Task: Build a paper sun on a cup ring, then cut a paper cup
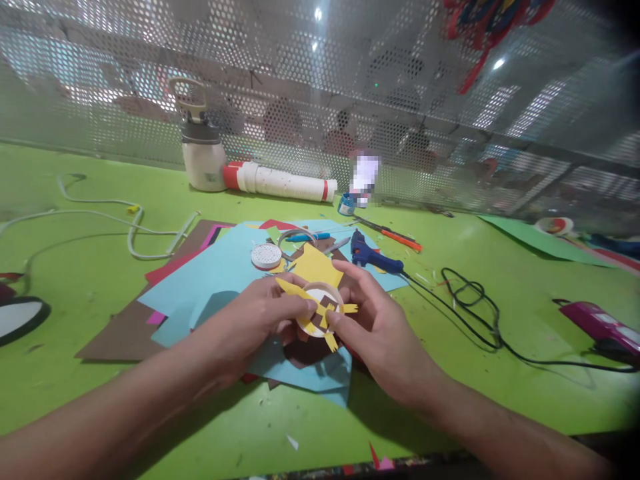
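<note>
A: Start with the big things. What's around the ring?

B: The green table (500,287) carries it all. Under the ring lies a spread of paper sheets (220,273), mostly light blue, with brown and red edges showing. Behind the ring, against the mesh wall, stand a white jug (203,157) and a white tube (283,181). Just behind and right of the ring rests a blue glue gun (373,257), its black cord (475,313) looping off to the right. A white round lid (266,256) sits just behind and left.

A: And the ring itself?

B: The ring (320,308) is pale, held just above the sheets, with yellow strips (300,291) laid across it and sticking out past its rim.

A: The hands?

B: Both are closed on it. The left hand (250,327) pinches the ring's left side with a strip under the thumb; the right hand (380,327) grips the right side, thumb pressing a strip end onto the rim.

A: So which step?

B: I'd judge strips are being fixed across the ring. The next move likely calls for firm thumb pressure and a steady ring, so the strips don't slip off.
</note>
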`<action>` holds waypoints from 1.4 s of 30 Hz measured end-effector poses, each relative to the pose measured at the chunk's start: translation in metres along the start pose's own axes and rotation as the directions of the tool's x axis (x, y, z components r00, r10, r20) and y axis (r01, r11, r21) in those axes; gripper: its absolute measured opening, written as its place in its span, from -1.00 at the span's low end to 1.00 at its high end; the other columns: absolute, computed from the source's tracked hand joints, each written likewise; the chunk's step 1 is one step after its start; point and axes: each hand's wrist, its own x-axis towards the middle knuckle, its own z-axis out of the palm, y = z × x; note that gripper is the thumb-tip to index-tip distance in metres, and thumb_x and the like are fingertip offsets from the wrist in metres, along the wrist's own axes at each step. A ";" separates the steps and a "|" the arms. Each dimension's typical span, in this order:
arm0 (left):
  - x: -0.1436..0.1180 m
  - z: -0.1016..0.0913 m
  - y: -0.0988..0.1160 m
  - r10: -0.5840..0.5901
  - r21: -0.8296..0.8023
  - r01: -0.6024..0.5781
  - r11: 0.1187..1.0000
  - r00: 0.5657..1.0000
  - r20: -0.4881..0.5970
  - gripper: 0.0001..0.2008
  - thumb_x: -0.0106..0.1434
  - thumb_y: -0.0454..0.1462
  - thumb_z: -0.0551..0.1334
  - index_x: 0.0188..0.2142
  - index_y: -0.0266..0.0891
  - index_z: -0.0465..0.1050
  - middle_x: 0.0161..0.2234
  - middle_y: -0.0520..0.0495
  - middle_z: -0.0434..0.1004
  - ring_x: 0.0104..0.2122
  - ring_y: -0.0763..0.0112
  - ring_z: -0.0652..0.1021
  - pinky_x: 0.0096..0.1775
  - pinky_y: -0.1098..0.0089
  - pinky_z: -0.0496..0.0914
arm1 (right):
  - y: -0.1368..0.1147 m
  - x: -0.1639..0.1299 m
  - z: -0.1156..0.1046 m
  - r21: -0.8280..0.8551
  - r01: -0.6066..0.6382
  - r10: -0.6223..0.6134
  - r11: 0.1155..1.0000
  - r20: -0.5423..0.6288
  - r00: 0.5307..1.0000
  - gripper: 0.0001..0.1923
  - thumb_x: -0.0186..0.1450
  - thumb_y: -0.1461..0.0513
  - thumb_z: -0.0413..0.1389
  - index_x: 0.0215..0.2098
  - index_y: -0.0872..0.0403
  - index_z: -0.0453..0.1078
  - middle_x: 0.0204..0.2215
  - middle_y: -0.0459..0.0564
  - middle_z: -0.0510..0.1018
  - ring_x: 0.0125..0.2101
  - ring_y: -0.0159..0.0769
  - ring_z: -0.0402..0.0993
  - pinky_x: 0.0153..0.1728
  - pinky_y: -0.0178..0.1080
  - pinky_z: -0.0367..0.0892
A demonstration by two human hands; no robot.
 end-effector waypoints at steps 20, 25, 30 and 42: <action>0.004 -0.009 0.002 -0.032 -0.048 0.029 0.998 0.998 -0.060 -0.90 0.10 -0.33 0.27 -0.35 -0.32 0.50 -0.47 -0.06 0.49 -0.48 0.42 0.45 -0.36 0.40 0.36 | -0.008 0.017 -0.023 -0.067 0.080 -0.087 0.995 -0.108 0.990 -0.57 0.25 0.08 0.15 0.04 0.06 0.32 -0.29 -0.03 0.47 -0.31 -0.31 0.45 -0.25 -0.23 0.42; 0.008 -0.017 0.007 -0.045 -0.006 0.044 0.999 0.991 -0.129 -0.86 0.11 -0.32 0.30 -0.34 -0.37 0.51 -0.43 -0.10 0.54 -0.51 0.53 0.42 -0.49 0.54 0.25 | 0.000 0.040 -0.050 -0.198 0.096 -0.141 0.976 -0.231 0.963 -0.68 0.19 0.09 0.18 -0.17 0.12 0.46 -0.43 -0.04 0.53 -0.41 -0.31 0.47 -0.32 -0.22 0.45; 0.010 -0.021 0.006 -0.040 0.016 0.042 0.999 0.992 -0.118 -0.87 0.08 -0.35 0.29 -0.34 -0.36 0.51 -0.44 -0.08 0.54 -0.52 0.54 0.43 -0.50 0.54 0.24 | 0.008 0.051 -0.058 -0.245 0.073 -0.119 0.967 -0.177 0.977 -0.75 0.19 0.11 0.16 -0.28 0.13 0.49 -0.47 -0.05 0.55 -0.43 -0.29 0.50 -0.30 -0.19 0.46; 0.010 -0.019 0.005 -0.075 -0.051 0.080 0.996 0.993 0.093 -0.79 0.11 -0.42 0.22 -0.22 -0.38 0.49 -0.32 -0.20 0.60 -0.41 0.35 0.56 -0.31 0.32 0.49 | 0.008 0.047 -0.050 -0.341 0.113 -0.086 0.933 0.094 0.992 -0.78 0.24 0.13 0.13 -0.27 0.11 0.50 -0.36 0.01 0.60 -0.34 -0.23 0.52 -0.25 -0.17 0.43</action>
